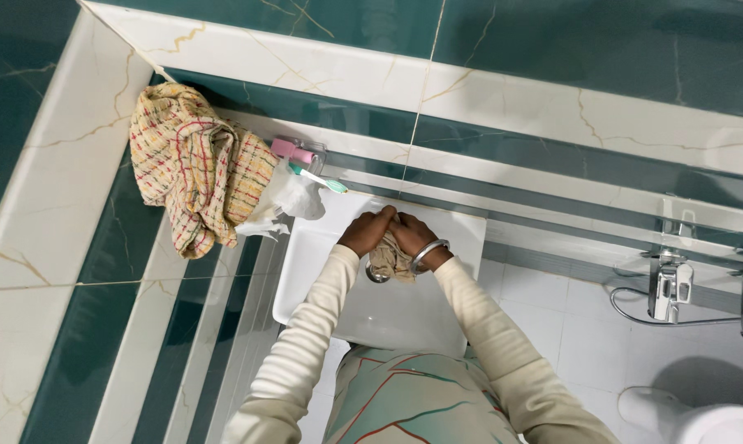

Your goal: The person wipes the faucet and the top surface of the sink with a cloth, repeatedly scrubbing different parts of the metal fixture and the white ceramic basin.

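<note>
Wringing over the white basin (437, 316), left hand (367, 232) and right hand (412, 236) both clench a beige cloth (390, 261): soft, limp, probably wet; grip the bunched ends.

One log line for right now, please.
left hand: holds cloth | right hand: holds cloth | over sink | towel on wall
</note>
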